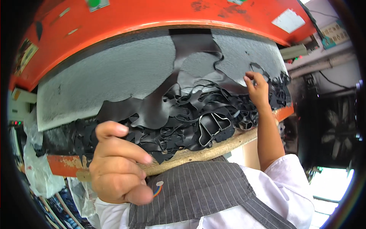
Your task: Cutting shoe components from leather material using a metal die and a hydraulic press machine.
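My left hand (119, 168) is raised close to the camera at the lower left. Its fingers are loosely curled, with a gap to the thumb and nothing visible between them. My right hand (259, 91) reaches over the right part of the grey board, thumb and forefinger pinched together beside a black strip; whether they grip anything is too small to tell. A dark brown leather sheet (154, 108) with cut-out gaps stretches from the board's back edge toward the front left. On the heap of black leather scraps (183, 133) rests a silver-edged cutting die (204, 133).
A red machine beam (152, 15) spans the back above the grey cutting board (103, 80). A wooden rail (198, 152) runs along the front, against my striped apron (198, 191). Plastic bags (42, 179) hang at the left; a dark fan (335, 131) stands at the right.
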Tool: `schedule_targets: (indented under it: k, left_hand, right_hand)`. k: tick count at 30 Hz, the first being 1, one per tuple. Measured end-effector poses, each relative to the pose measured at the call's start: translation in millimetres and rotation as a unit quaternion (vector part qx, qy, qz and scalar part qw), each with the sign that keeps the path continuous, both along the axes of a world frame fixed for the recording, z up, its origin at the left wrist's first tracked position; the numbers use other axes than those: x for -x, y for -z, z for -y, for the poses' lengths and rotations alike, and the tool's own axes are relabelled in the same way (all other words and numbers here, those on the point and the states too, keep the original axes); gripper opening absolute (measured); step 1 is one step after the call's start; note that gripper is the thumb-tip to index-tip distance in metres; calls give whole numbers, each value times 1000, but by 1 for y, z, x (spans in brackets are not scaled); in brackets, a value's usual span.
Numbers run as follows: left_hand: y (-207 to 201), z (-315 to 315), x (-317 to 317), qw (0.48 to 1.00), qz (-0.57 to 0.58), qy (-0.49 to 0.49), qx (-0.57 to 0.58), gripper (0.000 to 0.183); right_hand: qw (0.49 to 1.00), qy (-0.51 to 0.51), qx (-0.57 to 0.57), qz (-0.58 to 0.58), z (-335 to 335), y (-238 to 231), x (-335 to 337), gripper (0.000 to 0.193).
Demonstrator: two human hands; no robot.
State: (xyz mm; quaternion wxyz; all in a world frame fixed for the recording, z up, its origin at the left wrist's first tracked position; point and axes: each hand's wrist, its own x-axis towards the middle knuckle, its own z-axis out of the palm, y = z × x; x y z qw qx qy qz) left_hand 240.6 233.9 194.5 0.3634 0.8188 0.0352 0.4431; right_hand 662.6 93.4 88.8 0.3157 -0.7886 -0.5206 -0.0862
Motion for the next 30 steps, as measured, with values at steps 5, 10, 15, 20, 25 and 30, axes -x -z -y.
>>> schedule_targets:
  k: [5, 10, 15, 20, 25, 30]
  left_hand:
    - [1, 3, -39, 983, 107, -34, -144, 20]
    - [-20, -7, -34, 955, 61, 161, -242, 65]
    - [-32, 18, -43, 942, 120, 102, -295, 68]
    - [-47, 88, -62, 991, 13, 64, -119, 73]
    - [-31, 144, -106, 959, 71, -265, 71, 26]
    - [-52, 115, -107, 994, 3, 40, -104, 75]
  right_hand:
    - [999, 40, -10, -26, 44, 5, 32, 11]
    - [963, -256, 80, 6, 60, 4, 72, 23]
    - [927, -341, 155, -32, 48, 4, 94, 36]
    - [926, -341, 162, -26, 59, 15, 80, 35]
    - [924, -352, 130, -78, 65, 21, 94, 21]
    - [924, -355, 126, -70, 69, 27, 88, 17]
